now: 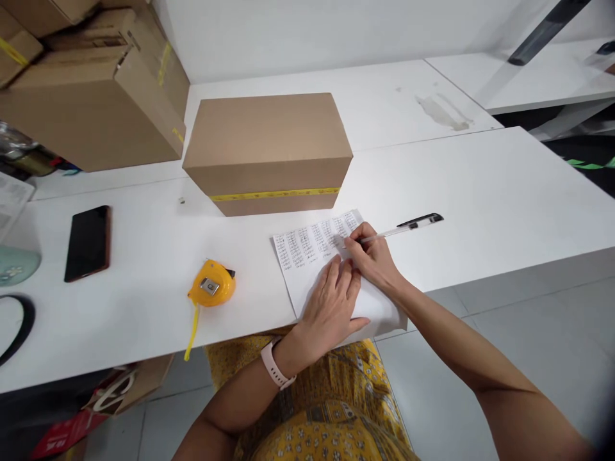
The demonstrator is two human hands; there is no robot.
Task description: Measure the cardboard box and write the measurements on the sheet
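Observation:
My right hand (377, 259) is closed around a clear pen with a black cap end (423, 221), its tip down at the paper. Columns of small handwriting fill the upper part of the white sheet (300, 282), which lies at the table's front edge and partly overhangs it. On the lower part of the sheet my left hand (334, 301) rests flat, fingers stretched out and holding nothing. Just behind the paper stands a closed cardboard box (269, 131) with yellow tape along its front. Left of the paper is an orange tape measure (212, 283), a bit of its yellow blade pulled out.
A phone (88, 243) lies on the white table (480, 192) at the left, near a pale green cup (16, 266) and a dark-rimmed round object (19, 326). Stacked cardboard boxes (86, 109) fill the back left. A dark cylindrical object (542, 35) stands at the back right.

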